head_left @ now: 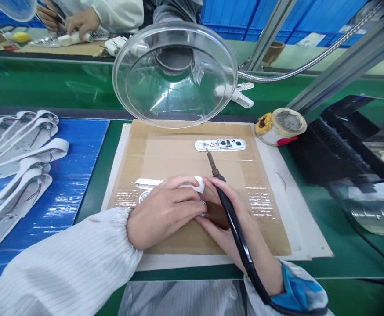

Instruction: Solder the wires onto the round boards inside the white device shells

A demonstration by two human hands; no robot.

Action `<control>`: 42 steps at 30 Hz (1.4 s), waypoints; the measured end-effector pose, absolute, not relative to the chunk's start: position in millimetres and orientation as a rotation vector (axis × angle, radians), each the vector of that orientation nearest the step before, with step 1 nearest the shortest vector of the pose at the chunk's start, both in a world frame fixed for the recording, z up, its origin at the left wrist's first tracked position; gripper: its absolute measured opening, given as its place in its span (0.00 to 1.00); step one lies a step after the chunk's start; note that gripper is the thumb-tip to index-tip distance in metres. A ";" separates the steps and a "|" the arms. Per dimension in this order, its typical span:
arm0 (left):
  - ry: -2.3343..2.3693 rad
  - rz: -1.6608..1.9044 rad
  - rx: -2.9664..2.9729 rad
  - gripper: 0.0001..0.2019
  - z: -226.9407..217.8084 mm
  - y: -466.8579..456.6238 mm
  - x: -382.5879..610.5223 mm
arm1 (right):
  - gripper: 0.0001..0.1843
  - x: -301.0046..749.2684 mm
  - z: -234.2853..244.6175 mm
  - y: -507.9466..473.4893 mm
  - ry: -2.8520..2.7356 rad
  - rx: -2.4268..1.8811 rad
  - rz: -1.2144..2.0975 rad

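My left hand [165,208] is closed over a white plastic housing [150,183] lying on the cardboard mat [165,153]. My right hand [234,219] grips a black soldering iron [226,204], its tip pointing up and left toward an open white housing with a circuit board and red wires [220,144]. The tip hovers just below that board's left end. My two hands touch each other at the mat's centre.
A clear dome on a flexible arm [175,72] hangs over the mat's far edge. Several white housings [17,162] lie on a blue sheet at left. A solder sponge holder [279,126] sits at right beside black equipment [337,145]. Another person's hands [70,19] work across the green belt.
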State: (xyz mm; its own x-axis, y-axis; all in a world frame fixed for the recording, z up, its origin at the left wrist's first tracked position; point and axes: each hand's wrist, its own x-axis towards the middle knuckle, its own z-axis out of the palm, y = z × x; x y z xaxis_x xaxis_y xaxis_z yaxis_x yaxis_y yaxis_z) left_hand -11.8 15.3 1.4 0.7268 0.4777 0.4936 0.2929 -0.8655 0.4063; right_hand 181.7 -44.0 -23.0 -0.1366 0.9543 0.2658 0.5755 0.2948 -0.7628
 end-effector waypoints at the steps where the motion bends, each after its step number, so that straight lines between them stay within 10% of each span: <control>1: 0.639 0.879 2.605 0.07 -1.1 14.5 -10.4 | 0.41 181.9 -23.2 -44.2 -1.812 -1.373 0.637; 19: 0.786 0.931 2.353 0.02 -2.0 9.0 -11.4 | 0.30 169.6 -15.5 -47.4 -1.161 -1.271 0.911; 34: 0.833 0.892 2.606 0.05 -9.4 0.5 -15.4 | 0.13 219.7 -16.9 -47.4 -1.048 -1.457 0.151; 42: 1.087 0.741 2.443 0.06 -3.9 -9.9 -12.9 | 0.09 218.1 -18.0 -56.2 -1.171 -1.250 0.394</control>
State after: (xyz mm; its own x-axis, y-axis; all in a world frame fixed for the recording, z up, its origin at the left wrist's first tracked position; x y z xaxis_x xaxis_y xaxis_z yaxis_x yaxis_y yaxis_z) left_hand -12.9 -9.9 -3.9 0.5653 0.7629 0.3137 0.5714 -0.6365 0.5181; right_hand 218.1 -56.2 -18.0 0.4142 0.7819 0.4660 0.3415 0.3411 -0.8758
